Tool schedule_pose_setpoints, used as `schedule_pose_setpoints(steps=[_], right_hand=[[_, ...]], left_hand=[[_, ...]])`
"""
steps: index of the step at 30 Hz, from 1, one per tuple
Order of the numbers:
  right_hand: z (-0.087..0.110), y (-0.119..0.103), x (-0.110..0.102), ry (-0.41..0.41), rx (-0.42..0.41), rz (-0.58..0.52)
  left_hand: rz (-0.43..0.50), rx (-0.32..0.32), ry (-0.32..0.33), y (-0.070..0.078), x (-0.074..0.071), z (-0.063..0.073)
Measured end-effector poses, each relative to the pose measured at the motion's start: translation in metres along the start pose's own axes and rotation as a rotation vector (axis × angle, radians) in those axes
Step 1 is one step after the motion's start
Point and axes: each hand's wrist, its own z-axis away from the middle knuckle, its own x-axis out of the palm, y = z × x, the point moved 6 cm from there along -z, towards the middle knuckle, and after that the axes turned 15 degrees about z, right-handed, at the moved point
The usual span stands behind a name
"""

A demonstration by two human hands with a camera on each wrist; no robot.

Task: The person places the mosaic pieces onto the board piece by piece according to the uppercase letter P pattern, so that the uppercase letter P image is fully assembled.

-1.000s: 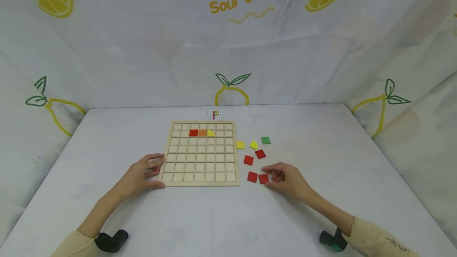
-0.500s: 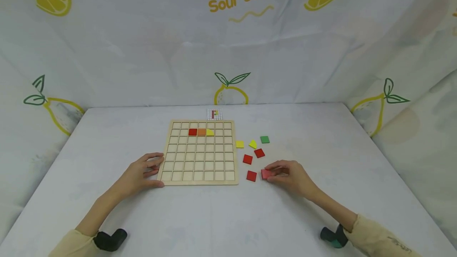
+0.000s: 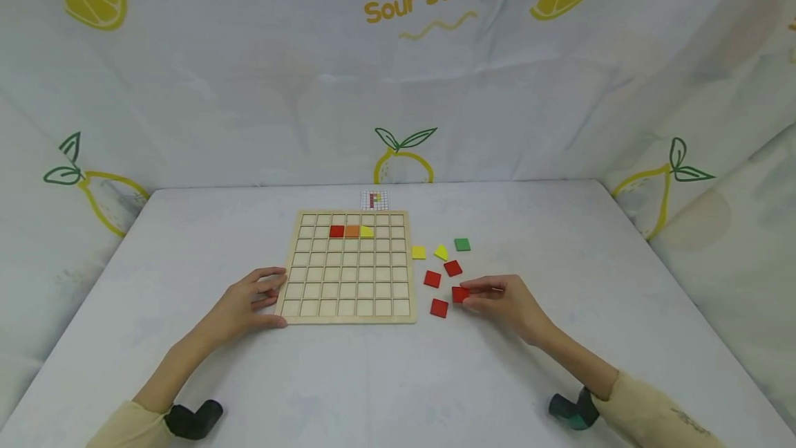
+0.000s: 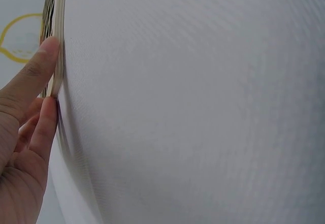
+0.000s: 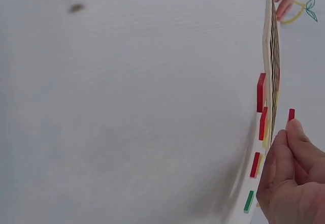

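Observation:
My left hand [image 3: 239, 306] touches the left edge of a wooden grid board [image 3: 349, 320], its thumb along the near left corner. In the left wrist view the thumb and fingers [image 4: 44, 122] press against the board's edge [image 4: 59, 36]. My right hand [image 3: 506, 304] pinches a red square tile [image 3: 459, 294] between thumb and fingers, right of the board. That tile, seen edge-on in the right wrist view, is lifted off the table. On the board lie a red square [image 3: 336, 231], an orange square [image 3: 352, 231] and a yellow piece with a slanted side [image 3: 367, 232], side by side in one row.
Loose red tiles [image 3: 439, 308], a yellow square [image 3: 419, 252], a small yellow piece [image 3: 441, 252] and a green square [image 3: 462, 245] lie right of the board. Behind it lies a small pattern card [image 3: 375, 200]. A printed cloth [image 3: 249, 88] hangs at the back.
The right hand has picked up a red tile from the table beside another red one and moved it slightly away from the person. The left hand and board have stayed put.

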Motion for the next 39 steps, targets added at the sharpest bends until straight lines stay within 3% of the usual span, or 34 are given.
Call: schedule_pose_setpoints(steps=[14,21,28,39], right_hand=[[-0.043,-0.040,0.018,-0.019,-0.005,-0.106],[-0.070,-0.058,0.025,-0.005,0.042,-0.132],[-0.090,-0.071,0.042,0.010,0.003,-0.168],[-0.113,-0.102,0.076,0.015,-0.018,-0.074]], left_hand=[[-0.006,-0.004,0.011,-0.001,-0.001,0.003],[-0.020,-0.023,0.015,-0.003,-0.002,0.002],[-0.020,-0.033,0.018,-0.002,-0.001,0.000],[-0.007,-0.041,0.017,0.002,0.000,0.000]])
